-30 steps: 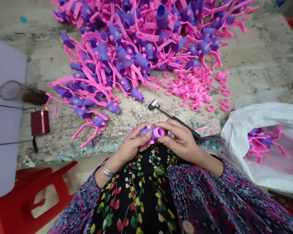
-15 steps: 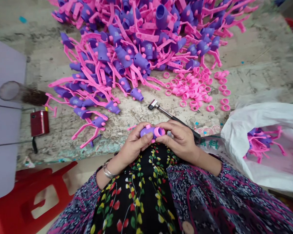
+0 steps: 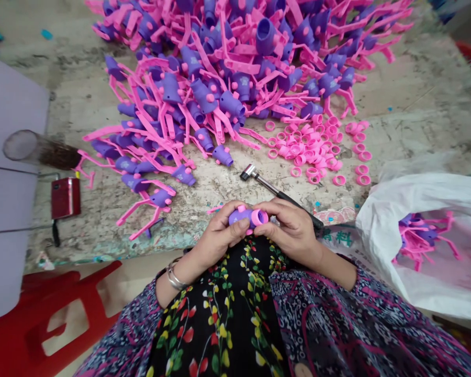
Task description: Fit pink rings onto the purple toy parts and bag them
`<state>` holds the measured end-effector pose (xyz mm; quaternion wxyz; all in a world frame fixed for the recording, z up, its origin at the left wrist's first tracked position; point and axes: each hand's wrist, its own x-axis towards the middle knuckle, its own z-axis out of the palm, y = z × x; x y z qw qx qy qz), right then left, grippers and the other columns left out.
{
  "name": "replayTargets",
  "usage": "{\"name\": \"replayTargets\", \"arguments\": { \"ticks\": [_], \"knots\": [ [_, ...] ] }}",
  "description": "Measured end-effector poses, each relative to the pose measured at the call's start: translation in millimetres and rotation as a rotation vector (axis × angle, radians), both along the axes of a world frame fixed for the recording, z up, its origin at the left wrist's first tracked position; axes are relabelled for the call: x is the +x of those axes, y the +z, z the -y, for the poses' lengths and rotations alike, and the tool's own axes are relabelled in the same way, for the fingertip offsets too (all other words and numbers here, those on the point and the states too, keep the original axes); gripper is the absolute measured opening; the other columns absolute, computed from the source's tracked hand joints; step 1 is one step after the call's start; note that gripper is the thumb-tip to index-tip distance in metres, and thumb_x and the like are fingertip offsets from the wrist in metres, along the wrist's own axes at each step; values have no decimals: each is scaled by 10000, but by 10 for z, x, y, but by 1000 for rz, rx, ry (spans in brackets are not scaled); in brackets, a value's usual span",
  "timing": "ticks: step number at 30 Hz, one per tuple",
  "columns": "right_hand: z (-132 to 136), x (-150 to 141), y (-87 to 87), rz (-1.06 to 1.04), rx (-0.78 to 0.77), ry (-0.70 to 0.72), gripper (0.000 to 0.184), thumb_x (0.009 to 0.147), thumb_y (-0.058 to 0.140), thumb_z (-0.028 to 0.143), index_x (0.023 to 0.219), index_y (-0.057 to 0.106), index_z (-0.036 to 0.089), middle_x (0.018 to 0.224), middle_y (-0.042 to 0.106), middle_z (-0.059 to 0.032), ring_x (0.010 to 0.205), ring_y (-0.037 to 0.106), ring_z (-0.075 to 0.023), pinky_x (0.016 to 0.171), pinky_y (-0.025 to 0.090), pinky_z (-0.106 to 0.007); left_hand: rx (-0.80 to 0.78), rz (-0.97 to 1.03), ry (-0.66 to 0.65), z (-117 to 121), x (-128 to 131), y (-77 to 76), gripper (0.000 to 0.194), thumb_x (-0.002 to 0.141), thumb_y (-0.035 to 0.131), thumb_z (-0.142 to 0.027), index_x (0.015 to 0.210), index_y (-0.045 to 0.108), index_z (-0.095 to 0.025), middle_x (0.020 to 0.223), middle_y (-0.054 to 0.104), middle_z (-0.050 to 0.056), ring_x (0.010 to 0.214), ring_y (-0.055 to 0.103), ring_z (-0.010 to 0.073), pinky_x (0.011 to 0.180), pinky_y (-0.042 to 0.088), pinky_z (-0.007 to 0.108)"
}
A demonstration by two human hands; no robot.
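Observation:
Both hands are close together above my lap, holding a purple moulded plastic piece (image 3: 239, 217). A pink plastic ring (image 3: 259, 217) sits on its right end. My left hand (image 3: 220, 234) wraps the purple body, and my right hand (image 3: 290, 230) pinches near the ring. Fingers hide part of the piece. Just beyond my right hand lies a metal-headed hammer (image 3: 277, 193) with a dark handle. A loose pile of pink rings (image 3: 314, 149) and a large heap of purple-and-pink moulded parts (image 3: 204, 99) lie farther out on the stained concrete floor (image 3: 220, 188).
A white plastic bag (image 3: 416, 246) holding similar parts is at the right. On the left are a clear tube (image 3: 39, 149) with dark contents, a small red box (image 3: 65, 198) and a pale board (image 3: 11, 115). A red plastic stool (image 3: 58, 319) stands at lower left.
The purple piece and both hands have shifted slightly right and down in view, along with the whole scene. The ring stays on the piece, and both hands keep hold.

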<state>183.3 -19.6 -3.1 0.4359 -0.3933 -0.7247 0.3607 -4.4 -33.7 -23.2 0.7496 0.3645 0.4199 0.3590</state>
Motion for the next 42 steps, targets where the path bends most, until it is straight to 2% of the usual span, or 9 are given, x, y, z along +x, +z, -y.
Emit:
{"name": "replayTargets", "arguments": {
  "ticks": [7, 14, 20, 26, 34, 42],
  "knots": [
    [0, 21, 11, 32, 50, 46, 225, 927, 651, 337, 1122, 665, 226, 895, 705, -26, 757, 642, -149, 673, 519, -268, -47, 38, -23, -15, 0, 22, 371, 808, 718, -503, 1026, 599, -228, 699, 516, -38, 513, 377, 66, 449, 291, 180],
    [9, 19, 27, 78, 59, 67, 242, 931, 646, 337, 1143, 654, 221, 894, 701, -27, 756, 641, -146, 674, 519, -263, -75, 76, -48, -9, -6, 22, 397, 800, 724, -513, 1050, 602, -230, 712, 522, -37, 513, 375, 61, 453, 286, 179],
    [10, 4, 10, 47, 32, 22, 222, 909, 673, 357, 1083, 680, 219, 828, 686, -17, 730, 639, -146, 657, 516, -261, 2, 50, -31, 10, -11, -16, 333, 848, 688, -473, 1062, 598, -235, 714, 508, -35, 545, 396, 77, 466, 300, 186],
    [13, -3, -5, 25, -9, 8, 240, 902, 672, 401, 1067, 687, 227, 809, 681, -15, 716, 634, -153, 669, 524, -272, 10, 6, -8, 19, 1, -27, 354, 849, 675, -502, 1058, 599, -227, 722, 512, -30, 545, 388, 81, 466, 290, 198],
    [12, -7, -13, -4, -4, 0, 228, 896, 682, 388, 1060, 684, 229, 841, 698, -16, 728, 635, -150, 680, 524, -267, 77, -41, 30, 28, 24, 2, 270, 880, 657, -448, 1034, 614, -231, 735, 500, -33, 544, 350, 76, 488, 279, 209],
    [13, -5, -8, 18, -38, -12, 247, 911, 651, 427, 1049, 696, 228, 802, 682, -14, 706, 627, -154, 664, 524, -278, 97, -136, 56, 36, 24, 32, 305, 852, 676, -483, 1024, 630, -236, 657, 443, -41, 551, 344, 100, 498, 281, 223]
  ]
}}
